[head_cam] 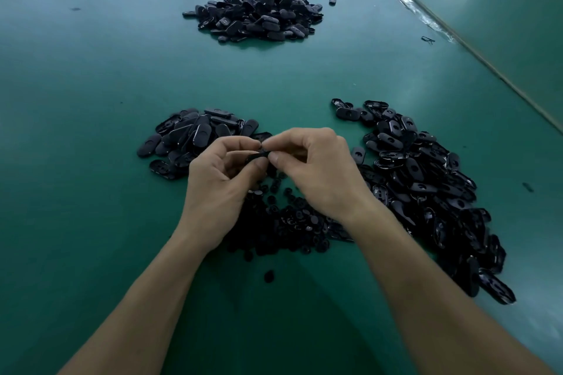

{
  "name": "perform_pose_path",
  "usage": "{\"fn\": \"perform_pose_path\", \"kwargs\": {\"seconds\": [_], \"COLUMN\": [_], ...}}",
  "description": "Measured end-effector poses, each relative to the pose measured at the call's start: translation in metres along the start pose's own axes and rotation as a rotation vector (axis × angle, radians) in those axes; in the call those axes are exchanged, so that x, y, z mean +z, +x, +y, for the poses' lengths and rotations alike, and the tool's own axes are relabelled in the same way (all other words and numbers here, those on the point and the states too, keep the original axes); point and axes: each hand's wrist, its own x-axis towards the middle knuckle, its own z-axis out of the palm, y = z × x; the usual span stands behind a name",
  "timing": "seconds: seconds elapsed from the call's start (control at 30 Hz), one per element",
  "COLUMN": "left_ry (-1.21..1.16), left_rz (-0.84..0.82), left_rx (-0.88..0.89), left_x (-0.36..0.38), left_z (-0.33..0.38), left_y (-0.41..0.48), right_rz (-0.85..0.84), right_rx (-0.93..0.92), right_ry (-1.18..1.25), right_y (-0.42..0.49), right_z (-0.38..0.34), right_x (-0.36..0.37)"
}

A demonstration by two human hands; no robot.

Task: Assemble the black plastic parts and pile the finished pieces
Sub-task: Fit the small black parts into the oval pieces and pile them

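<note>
Left hand (219, 179): thumb and fingers closed, pinching black part (257, 157).
Right hand (316, 170): thumb and forefinger pinching the same part.
Part location: between hands, above near-centre heap (283, 222).
Markings: too small to read.

green table (91, 100): far pile (254, 11), left pile (189, 137), right pile (426, 186), near heap (289, 222), all black.

Four piles of black parts (254, 9), two hands (219, 179), one held part (258, 157)
</note>
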Motion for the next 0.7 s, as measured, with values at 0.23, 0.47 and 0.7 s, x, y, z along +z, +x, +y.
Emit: {"fn": "perform_pose_path", "kwargs": {"seconds": [0.23,0.47,0.7], "left_ry": [-0.073,-0.083,-0.094], "left_rz": [0.006,-0.009,0.027], "left_rx": [0.002,-0.012,-0.017], "left_x": [0.0011,0.0009,-0.0001], "left_z": [0.0012,0.0004,0.0005], "left_y": [-0.0008,-0.0005,-0.0004], "right_rz": [-0.07,-0.071,-0.101], "right_rx": [0.007,0.021,0.08], "right_ry": [0.044,-0.003,0.024], "right_y": [0.0018,0.0029,0.0063], "right_z": [0.0065,0.0058,0.0033], "right_x": [-0.0056,-0.0045,-0.0061]}}
